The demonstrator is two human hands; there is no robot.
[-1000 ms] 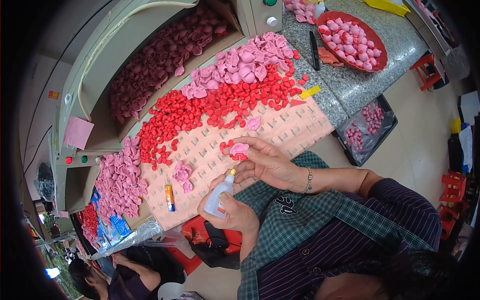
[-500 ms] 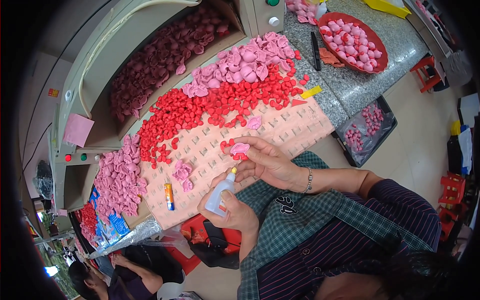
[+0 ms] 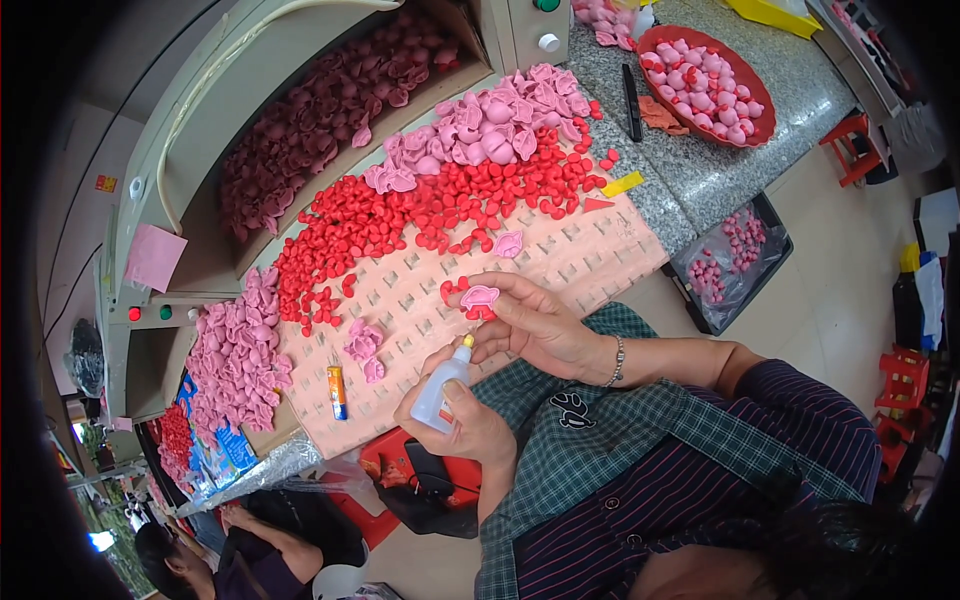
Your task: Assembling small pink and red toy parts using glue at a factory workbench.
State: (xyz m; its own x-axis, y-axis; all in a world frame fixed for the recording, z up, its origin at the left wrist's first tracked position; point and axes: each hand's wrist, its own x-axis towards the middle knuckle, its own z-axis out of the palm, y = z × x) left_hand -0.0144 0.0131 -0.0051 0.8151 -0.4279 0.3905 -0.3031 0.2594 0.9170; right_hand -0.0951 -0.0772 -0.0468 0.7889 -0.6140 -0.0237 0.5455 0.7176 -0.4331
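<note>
My left hand (image 3: 478, 428) is closed around a small translucent squeeze bottle (image 3: 434, 398) with a yellow tip. The bottle is tilted, its tip pointing up toward my right hand (image 3: 540, 325). Between the fingers of that hand is a pink shell-shaped piece (image 3: 480, 298), its hollow side showing. Red bits (image 3: 478, 313) show at its lower edge, and another small red piece (image 3: 453, 288) is by the fingertips. The bottle tip sits just below the pink piece; whether they touch I cannot tell. Pink pieces (image 3: 364, 342) and a small orange-and-blue tube (image 3: 337, 392) lie near my left hand.
Many red pieces (image 3: 400, 210) and pink shells (image 3: 490, 125) are heaped on the patterned sheet (image 3: 420, 290). A grey machine (image 3: 180, 180) with an opening full of pink shells stands behind. At the far right sit a red bowl (image 3: 765, 105) and a black crate (image 3: 700, 312). Another person (image 3: 240, 560) is at lower left.
Almost nothing differs. Both hands keep the bottle and the pink piece in nearly the same place. The person at lower left has shifted slightly.
</note>
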